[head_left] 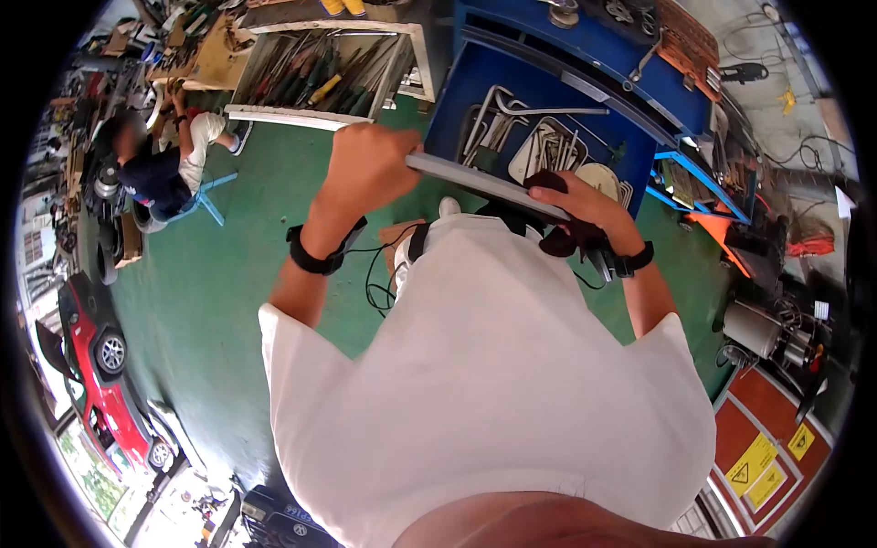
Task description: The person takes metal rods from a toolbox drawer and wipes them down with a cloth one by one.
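Observation:
A blue tool drawer (445,128) is pulled out in front of me, its long grey front edge (480,180) towards my body. My left hand (370,169) is closed at the left end of that edge, its fingertips mostly hidden. At the right end, my right hand (585,203) grips a dark red cloth (560,241) against the drawer front. Inside the drawer lie bent hex keys (539,111), a metal tray (523,163) of smaller keys, and a round pale disc (598,178).
A wooden drawer (301,117) full of screwdrivers and files stands open at the left. Beyond it a person (160,164) sits on a blue stool (212,196). A red car (114,402) is at far left. Black cables (375,288) hang near my left wrist; an orange-blue stand (713,215) is at right.

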The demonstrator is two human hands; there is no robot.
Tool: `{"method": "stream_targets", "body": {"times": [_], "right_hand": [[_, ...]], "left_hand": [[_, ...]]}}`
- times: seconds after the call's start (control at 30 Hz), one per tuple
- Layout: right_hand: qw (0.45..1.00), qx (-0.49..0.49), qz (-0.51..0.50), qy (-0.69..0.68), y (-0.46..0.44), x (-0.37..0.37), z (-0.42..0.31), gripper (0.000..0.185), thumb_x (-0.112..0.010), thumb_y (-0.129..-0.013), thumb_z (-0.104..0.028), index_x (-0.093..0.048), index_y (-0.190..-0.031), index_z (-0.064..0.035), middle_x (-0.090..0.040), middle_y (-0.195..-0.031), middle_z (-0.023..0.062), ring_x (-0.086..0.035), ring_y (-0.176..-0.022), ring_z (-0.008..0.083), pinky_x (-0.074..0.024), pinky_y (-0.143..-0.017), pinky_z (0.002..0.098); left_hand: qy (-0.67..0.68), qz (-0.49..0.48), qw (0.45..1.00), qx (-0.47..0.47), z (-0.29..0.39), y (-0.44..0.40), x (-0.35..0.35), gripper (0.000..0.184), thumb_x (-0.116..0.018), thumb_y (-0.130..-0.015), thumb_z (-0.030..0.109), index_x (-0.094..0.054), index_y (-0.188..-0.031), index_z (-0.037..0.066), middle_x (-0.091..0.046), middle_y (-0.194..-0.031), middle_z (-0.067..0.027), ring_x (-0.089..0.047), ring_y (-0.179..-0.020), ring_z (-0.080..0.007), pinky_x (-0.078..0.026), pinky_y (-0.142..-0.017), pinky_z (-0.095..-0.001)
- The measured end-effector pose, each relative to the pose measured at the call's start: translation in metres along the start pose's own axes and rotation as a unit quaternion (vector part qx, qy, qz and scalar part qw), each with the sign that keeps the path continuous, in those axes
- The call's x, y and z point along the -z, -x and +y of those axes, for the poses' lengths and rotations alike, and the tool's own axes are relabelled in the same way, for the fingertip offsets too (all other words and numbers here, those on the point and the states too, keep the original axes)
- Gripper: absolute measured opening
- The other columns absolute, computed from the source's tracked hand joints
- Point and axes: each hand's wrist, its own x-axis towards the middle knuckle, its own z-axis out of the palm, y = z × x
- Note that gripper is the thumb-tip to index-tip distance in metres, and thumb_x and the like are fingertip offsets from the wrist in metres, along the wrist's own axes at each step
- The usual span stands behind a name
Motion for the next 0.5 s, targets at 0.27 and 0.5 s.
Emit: {"method": "stream_targets", "body": {"times": [0.27, 0.5], "right_hand": [[0.853, 0.246, 0.318, 0.332, -0.01, -0.03, -0.026, 0.052, -0.081, -0.071, -0.048, -0.061, -0.098, -0.0082, -0.066, -0.074, 0.01, -0.066, -0.064, 0.0264, -0.0515, -0.059, 0.0372], [0.858, 0.277, 0.332, 0.279, -0.011, -0.046, -0.034, 0.045, -0.081, -0.068, -0.033, -0.06, -0.102, -0.0116, -0.068, -0.08, 0.0111, -0.067, -0.071, 0.0305, -0.0537, -0.064, 0.0382]], "left_hand": [[-0.021, -0.053, 0.998, -0.004, 0.014, -0.013, -0.021, 0.009, -0.071, -0.064, 0.016, -0.067, -0.072, 0.012, -0.06, -0.058, -0.0086, -0.06, -0.053, -0.0295, -0.047, -0.05, -0.0396], [0.007, -0.041, 0.997, -0.064, 0.042, -0.017, -0.052, 0.016, -0.073, -0.064, 0.023, -0.062, -0.067, 0.012, -0.057, -0.056, -0.0052, -0.058, -0.051, -0.0288, -0.046, -0.049, -0.0389]]}}
